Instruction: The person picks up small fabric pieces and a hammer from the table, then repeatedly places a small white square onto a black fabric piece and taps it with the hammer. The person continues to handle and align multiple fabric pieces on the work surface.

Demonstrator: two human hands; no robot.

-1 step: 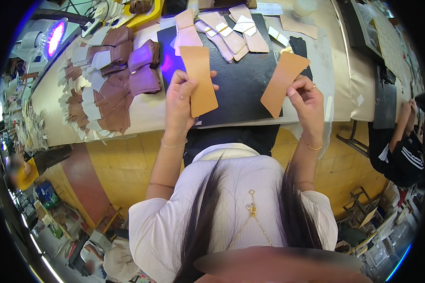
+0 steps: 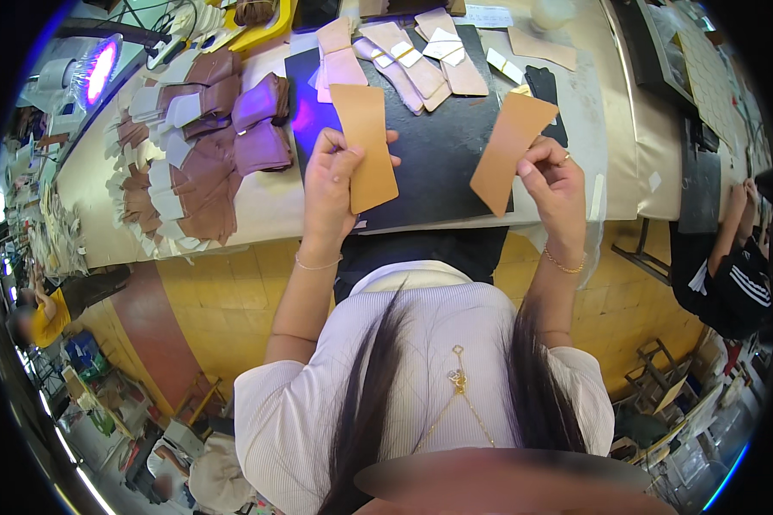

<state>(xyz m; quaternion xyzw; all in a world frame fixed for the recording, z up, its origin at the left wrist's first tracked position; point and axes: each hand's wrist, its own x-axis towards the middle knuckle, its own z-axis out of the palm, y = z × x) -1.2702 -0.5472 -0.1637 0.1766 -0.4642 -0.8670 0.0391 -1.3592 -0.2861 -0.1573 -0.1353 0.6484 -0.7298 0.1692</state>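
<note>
My left hand (image 2: 330, 176) is closed on a tan leather piece (image 2: 369, 150), thumb in front and fingertips showing past its right edge. The piece is upright, narrow in the middle with a flared top. Between thumb and fingers of my right hand (image 2: 556, 180) is a second tan leather piece (image 2: 508, 154) of similar shape, tilted to the right. Both are held up above a black work board (image 2: 442, 172) on the table, apart from each other. Beyond them on the board lie bundles of pale leather pieces (image 2: 412, 64) with white slips and bands.
Stacks of brown leather pieces (image 2: 202, 193) and purplish folded pieces (image 2: 264, 146) lie left of the board. Black pieces (image 2: 543, 90) and a single pale piece (image 2: 541, 49) lie right of it. A lit lamp (image 2: 101, 69) stands far left. Another person's arms (image 2: 732, 227) are at the right.
The leather piece in my right hand has shifted slightly left, along with the hand. My left hand and its piece have moved a touch to the right.
</note>
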